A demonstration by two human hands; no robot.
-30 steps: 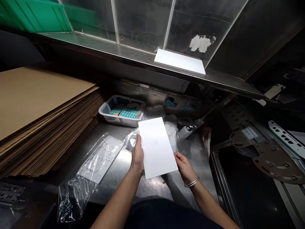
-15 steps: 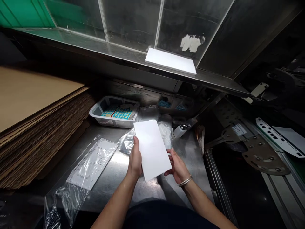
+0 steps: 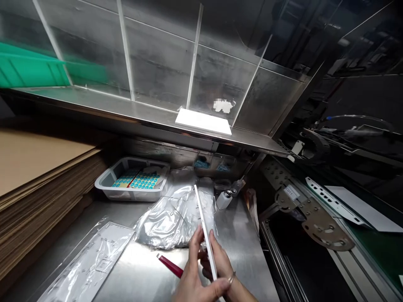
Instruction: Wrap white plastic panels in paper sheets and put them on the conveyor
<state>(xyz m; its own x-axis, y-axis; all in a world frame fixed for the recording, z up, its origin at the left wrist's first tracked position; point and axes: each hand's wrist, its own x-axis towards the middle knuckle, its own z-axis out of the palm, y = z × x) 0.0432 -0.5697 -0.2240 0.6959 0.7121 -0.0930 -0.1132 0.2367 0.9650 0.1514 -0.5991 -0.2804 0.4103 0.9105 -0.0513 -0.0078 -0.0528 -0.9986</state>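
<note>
A thin white panel (image 3: 204, 228) is turned edge-on, rising from between my hands over the steel table. My left hand (image 3: 197, 268) grips it from the left, its thumb across the near end. My right hand (image 3: 220, 258), with a bracelet at the wrist, is closed against the panel's right side. Left of my left hand lies a red-handled tool (image 3: 170, 265), partly hidden by that hand. Just beyond are clear plastic bags (image 3: 170, 220) in a pile. At the lower left lies a flat white part (image 3: 97, 260) inside a clear bag.
A grey bin (image 3: 132, 195) holds blue-dotted sticker sheets. Stacked cardboard (image 3: 47, 184) fills the left side. A white pump bottle (image 3: 224, 200) stands at the back right. Another white panel (image 3: 204, 121) lies on the shelf above. A conveyor with white parts (image 3: 336, 201) runs along the right.
The panel has turned from showing its broad face to edge-on, and my hands are lower in view. The red-handled tool now shows. The whole view has tilted upward.
</note>
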